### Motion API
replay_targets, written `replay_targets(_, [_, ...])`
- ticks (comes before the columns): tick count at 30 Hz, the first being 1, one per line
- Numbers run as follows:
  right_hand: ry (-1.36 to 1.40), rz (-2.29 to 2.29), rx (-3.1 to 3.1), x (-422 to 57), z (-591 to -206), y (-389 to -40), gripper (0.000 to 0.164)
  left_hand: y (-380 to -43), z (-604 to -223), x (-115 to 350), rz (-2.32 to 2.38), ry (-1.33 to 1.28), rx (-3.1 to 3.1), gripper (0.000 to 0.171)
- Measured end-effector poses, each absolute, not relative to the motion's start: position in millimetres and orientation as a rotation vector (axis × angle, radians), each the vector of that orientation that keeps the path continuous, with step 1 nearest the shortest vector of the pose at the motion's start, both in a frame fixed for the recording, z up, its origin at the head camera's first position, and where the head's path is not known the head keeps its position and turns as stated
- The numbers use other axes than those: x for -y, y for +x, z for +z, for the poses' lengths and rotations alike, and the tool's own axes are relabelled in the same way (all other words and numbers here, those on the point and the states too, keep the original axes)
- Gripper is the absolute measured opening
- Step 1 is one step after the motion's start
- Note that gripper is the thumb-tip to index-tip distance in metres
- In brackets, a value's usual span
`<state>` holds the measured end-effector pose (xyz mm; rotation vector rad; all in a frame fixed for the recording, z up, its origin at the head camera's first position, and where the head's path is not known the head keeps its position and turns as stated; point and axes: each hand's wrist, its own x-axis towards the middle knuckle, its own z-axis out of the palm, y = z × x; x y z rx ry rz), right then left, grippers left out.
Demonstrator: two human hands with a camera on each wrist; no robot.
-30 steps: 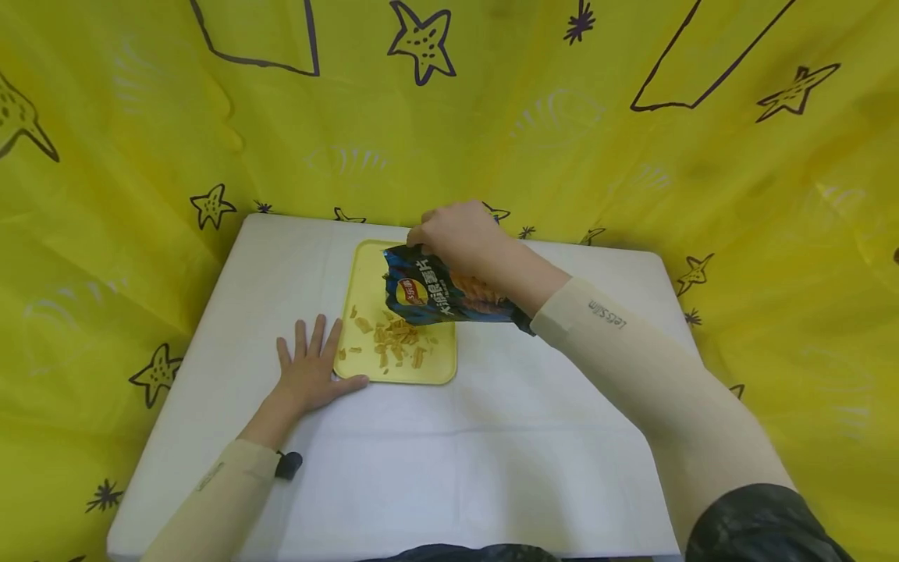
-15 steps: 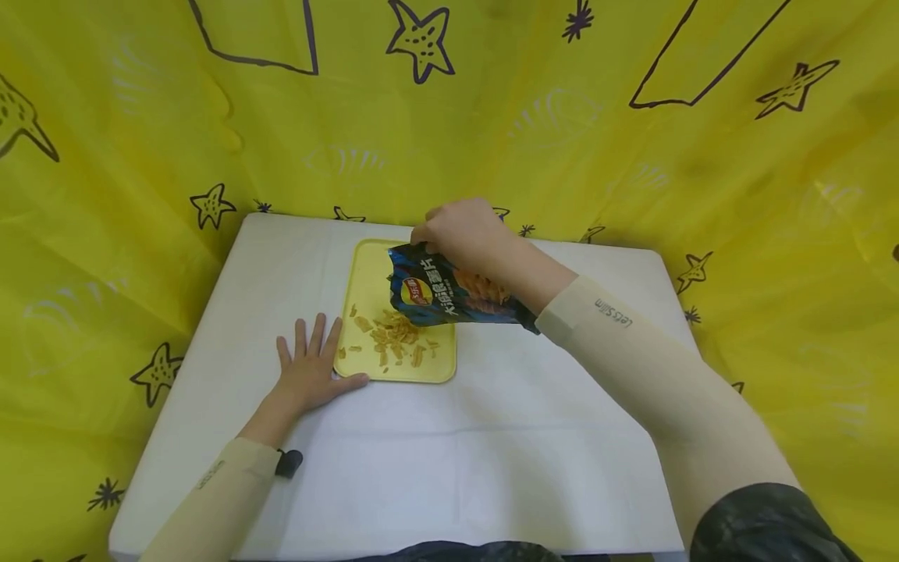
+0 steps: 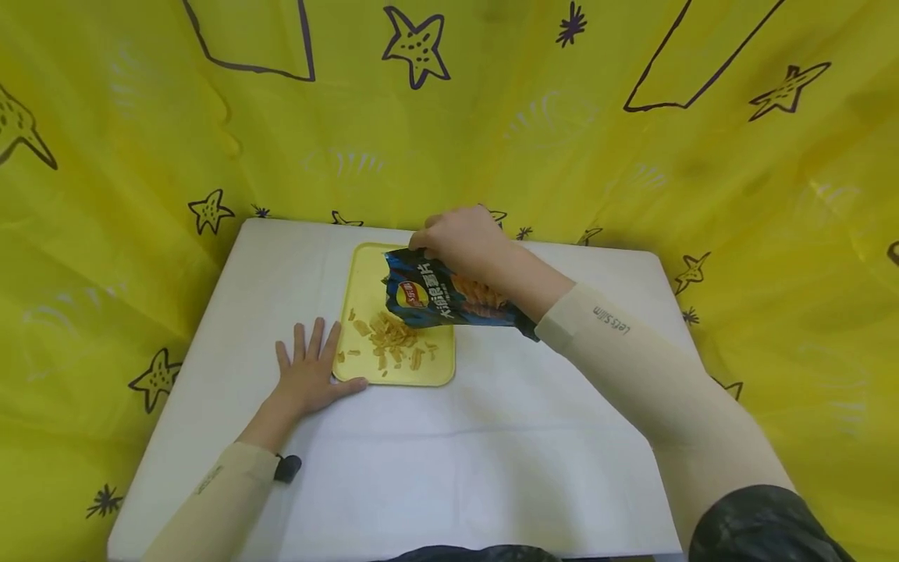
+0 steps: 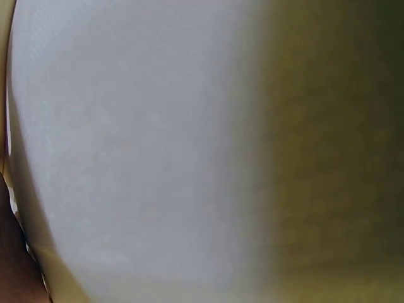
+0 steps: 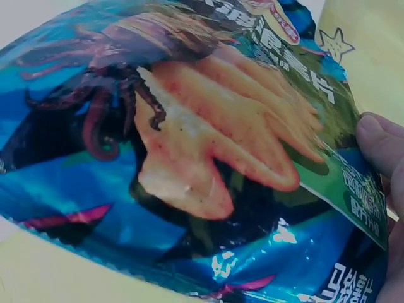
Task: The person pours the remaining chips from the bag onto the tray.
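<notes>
In the head view my right hand [image 3: 460, 240] grips the far edge of a blue and black bag of potato chips [image 3: 435, 293]. The bag lies on its side in the air, its torn end over a yellow tray [image 3: 365, 273]. Broken potato chips [image 3: 393, 334] form a loose heap on the tray below that end. My left hand [image 3: 307, 378], fingers spread straight, rests flat at the tray's near left corner. Close up in the right wrist view, the chip bag [image 5: 208, 139] shows its printed front, with the thumb [image 5: 379, 142] against its edge.
A white cloth [image 3: 421, 468] covers the table under the tray. Behind and beside the table hangs a yellow curtain [image 3: 492, 101] with star drawings. A small black object [image 3: 287, 468] sits at the left wrist. The left wrist view is mostly blurred white and yellow.
The heap of chips under the bag's torn end has grown. The bag has shifted slightly right and then back left in my right hand. My left hand has stayed in place.
</notes>
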<state>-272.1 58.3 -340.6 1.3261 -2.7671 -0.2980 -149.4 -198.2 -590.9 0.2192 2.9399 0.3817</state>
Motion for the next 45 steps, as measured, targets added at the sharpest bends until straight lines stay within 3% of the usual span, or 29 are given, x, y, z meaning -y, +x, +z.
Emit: replay_targets(45, [1.318, -0.271, 2.759, -59.7, -341.1, -270.2, 0.019, -148.9, -590.9, 196.6, 0.418, 0.195, -2.937, 0.117])
